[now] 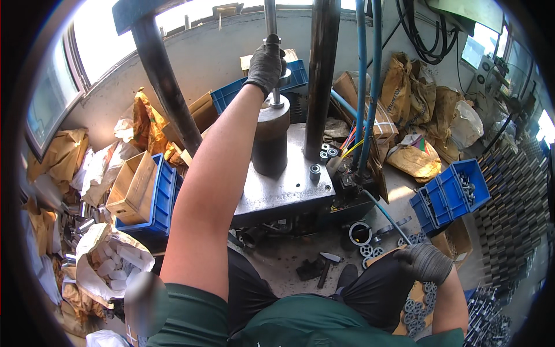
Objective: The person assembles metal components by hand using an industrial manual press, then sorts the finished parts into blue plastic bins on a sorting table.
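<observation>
Press rod point(270, 18) upright over steel cylinder point(270, 144), cylinder on bench point(298, 168). Left grip point(266, 65) wrapped around rod; right grip point(426, 263) closed on teal lever's point(384, 212) end.

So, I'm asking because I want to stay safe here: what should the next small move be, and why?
I'd probably draw the left grip clear of the rod before the right grip shifts the lever: the left is up at the rod, above the cylinder, while the right is at the lever's end, and that lever might drive the rod.
</observation>
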`<move>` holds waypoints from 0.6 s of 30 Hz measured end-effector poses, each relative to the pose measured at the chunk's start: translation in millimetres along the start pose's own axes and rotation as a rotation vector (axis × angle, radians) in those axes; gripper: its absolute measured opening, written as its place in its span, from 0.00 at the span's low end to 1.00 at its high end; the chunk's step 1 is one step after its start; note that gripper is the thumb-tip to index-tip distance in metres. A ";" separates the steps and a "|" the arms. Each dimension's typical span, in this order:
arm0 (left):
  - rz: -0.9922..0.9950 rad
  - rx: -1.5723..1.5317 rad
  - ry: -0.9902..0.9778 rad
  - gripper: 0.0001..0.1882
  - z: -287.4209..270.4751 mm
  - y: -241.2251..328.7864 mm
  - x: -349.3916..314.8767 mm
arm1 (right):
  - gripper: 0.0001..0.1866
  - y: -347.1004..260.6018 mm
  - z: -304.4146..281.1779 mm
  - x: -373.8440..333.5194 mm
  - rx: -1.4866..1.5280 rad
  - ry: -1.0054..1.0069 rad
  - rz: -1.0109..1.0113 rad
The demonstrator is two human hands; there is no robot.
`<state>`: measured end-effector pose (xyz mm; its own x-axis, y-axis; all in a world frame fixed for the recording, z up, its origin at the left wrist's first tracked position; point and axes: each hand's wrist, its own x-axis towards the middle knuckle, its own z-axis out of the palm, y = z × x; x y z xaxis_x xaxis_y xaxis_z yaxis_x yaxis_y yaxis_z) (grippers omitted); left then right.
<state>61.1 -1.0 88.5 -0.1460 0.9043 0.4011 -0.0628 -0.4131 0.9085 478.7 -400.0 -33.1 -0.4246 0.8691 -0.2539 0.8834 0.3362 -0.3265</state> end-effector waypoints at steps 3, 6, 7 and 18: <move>-0.003 -0.049 -0.006 0.37 0.1 0.5 0.3 | 0.18 -0.7 -0.7 1.6 0.014 0.010 0.036; -0.024 -0.049 -0.001 0.36 0.6 2.1 -2.4 | 0.19 -2.9 -3.5 -0.7 0.111 0.154 0.078; -0.033 -0.038 0.001 0.36 1.0 3.0 -3.6 | 0.19 -4.0 -3.5 -1.8 0.118 0.176 0.110; -0.048 -0.065 -0.024 0.36 -1.3 1.3 -1.3 | 0.18 -8.4 -11.2 0.4 0.115 0.221 0.056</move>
<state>59.9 -2.8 89.0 -0.1179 0.9252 0.3606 -0.1336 -0.3747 0.9175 473.3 -398.4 -20.3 -0.3110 0.9475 -0.0736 0.8705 0.2529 -0.4223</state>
